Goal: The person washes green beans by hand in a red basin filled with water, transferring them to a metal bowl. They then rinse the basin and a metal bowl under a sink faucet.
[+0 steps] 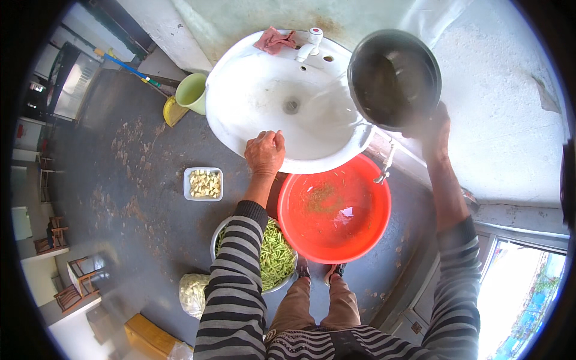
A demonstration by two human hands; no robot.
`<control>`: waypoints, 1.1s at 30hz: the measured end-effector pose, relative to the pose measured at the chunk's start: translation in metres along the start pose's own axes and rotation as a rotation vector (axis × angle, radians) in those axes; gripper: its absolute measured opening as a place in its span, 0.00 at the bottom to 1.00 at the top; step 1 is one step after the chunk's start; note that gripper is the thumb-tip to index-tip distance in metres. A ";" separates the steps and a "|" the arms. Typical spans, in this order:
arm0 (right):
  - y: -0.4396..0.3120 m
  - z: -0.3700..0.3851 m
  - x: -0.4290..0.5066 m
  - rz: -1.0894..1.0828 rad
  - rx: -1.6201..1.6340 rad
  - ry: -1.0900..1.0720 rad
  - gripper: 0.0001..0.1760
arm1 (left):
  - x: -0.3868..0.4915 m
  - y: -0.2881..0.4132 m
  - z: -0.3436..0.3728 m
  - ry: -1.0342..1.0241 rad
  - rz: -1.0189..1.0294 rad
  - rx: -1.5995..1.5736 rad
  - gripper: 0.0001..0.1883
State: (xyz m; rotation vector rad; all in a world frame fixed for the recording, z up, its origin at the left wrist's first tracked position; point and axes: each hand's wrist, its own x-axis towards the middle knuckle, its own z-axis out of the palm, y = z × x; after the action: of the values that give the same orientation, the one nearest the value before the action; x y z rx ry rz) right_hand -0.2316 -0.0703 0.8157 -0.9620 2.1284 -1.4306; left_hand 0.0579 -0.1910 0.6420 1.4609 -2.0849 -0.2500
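Note:
My right hand (434,135) grips a dark round basin (391,83) by its lower edge. The basin is raised and tilted over the right side of a white ceramic washbasin (238,130), and faint streaks of water show below its rim. Fingers curled, my left hand (265,150) is at the washbasin's front rim; nothing shows in it, though its underside is hidden. Below the washbasin sits a red plastic tub (330,253) with water and green bits in it. Beside that, a metal bowl (294,272) holds cut green vegetable pieces (276,258), partly covered by my left sleeve.
A white tap (310,45) and a reddish cloth (274,40) are at the washbasin's back. On the floor are a plastic container (185,184) of pale cubes, a filled clear bag (193,292), a green bucket (191,92) and a yellow dustpan (173,111). A valve (383,173) juts above the tub.

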 end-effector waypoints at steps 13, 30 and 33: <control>-0.009 0.008 0.011 -0.953 -0.438 0.361 0.38 | 0.000 -0.001 0.005 0.055 0.002 0.010 0.15; 0.359 -0.116 -0.293 0.489 0.136 0.522 0.32 | -0.001 -0.018 0.007 -0.070 -0.202 -0.309 0.14; 0.458 -0.087 -0.319 0.823 -0.235 0.145 0.37 | 0.004 -0.037 0.000 -0.103 -0.215 -0.176 0.13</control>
State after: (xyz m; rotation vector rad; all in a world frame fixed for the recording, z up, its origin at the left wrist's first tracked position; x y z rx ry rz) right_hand -0.2168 0.3280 0.4147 0.0125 2.3984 -0.8581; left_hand 0.0869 -0.2087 0.6265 1.5921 -1.9288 -0.5887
